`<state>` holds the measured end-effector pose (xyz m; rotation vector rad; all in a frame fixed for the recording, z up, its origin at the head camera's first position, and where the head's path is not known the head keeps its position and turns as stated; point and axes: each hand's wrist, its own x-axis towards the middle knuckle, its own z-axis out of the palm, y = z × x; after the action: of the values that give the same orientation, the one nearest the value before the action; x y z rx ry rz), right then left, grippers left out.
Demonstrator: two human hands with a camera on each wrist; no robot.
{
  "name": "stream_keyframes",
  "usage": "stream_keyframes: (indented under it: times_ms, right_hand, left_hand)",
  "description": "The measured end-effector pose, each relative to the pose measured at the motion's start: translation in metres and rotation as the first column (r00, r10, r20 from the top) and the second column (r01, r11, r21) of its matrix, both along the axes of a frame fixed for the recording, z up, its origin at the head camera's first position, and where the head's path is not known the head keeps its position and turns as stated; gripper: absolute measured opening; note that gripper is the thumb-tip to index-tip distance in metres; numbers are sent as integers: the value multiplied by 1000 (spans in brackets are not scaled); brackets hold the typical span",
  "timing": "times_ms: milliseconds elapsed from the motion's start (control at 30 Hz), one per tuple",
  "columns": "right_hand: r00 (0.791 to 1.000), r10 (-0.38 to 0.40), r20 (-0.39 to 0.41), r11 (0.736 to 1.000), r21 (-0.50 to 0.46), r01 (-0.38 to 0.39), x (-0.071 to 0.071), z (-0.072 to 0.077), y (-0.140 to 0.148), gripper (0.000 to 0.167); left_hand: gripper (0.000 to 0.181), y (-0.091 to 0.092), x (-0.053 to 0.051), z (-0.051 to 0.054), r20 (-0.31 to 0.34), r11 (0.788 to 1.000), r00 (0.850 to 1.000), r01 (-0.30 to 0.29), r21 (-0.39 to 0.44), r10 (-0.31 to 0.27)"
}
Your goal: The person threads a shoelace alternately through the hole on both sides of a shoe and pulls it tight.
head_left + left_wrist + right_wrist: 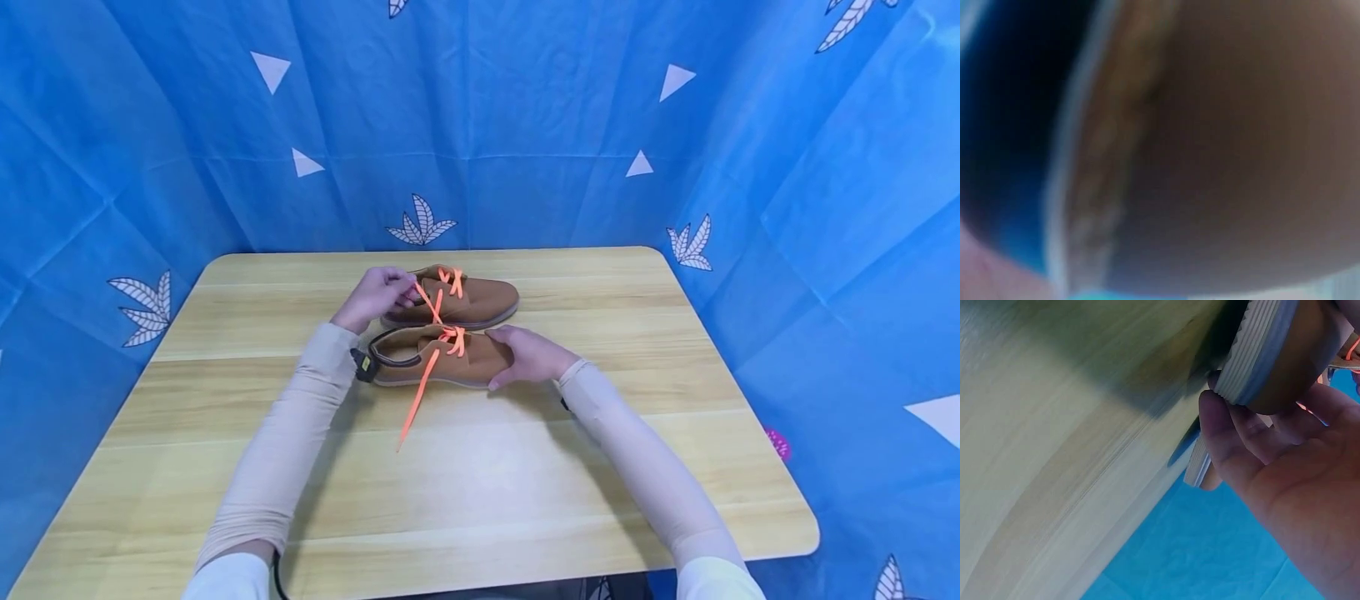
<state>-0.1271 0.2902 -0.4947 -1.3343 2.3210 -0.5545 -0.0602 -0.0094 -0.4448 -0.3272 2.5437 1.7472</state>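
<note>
Two brown shoes with orange laces lie side by side, toes to the right in the head view. With its fingertips, my left hand [377,296] pinches one end of the lace [429,303] of the near shoe [487,360], lifting it up and to the left. The other lace end [417,402] hangs over the shoe's near side onto the table. Around the toe of that shoe curls my right hand [534,357]; the right wrist view shows its fingers [1222,428] at the ribbed pale sole [1254,353]. The left wrist view is blurred by something brown up close.
Just behind the near shoe stands the far shoe [491,300], its lace tied in a bow [456,282]. Both are on a light wooden table [600,308] with rounded corners. A blue patterned curtain [525,108] surrounds its back and sides.
</note>
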Motion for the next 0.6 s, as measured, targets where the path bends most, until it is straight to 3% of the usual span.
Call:
stream_keyframes:
  times_ms: [167, 367, 600]
  right_hand:
    - [1000, 7, 1, 1000, -13, -7, -1, -1, 2, 104]
    - [1000, 5, 5, 1000, -7, -5, -2, -1, 2, 102]
    - [1000, -10, 13, 1000, 14, 10, 0, 2, 2, 105]
  left_hand:
    - [33, -7, -2, 7, -62, 989, 989, -129, 65, 133]
    - [35, -10, -3, 10, -141, 949, 949, -252, 191, 281]
    - [40, -12, -6, 7, -126, 938, 934, -319, 138, 336]
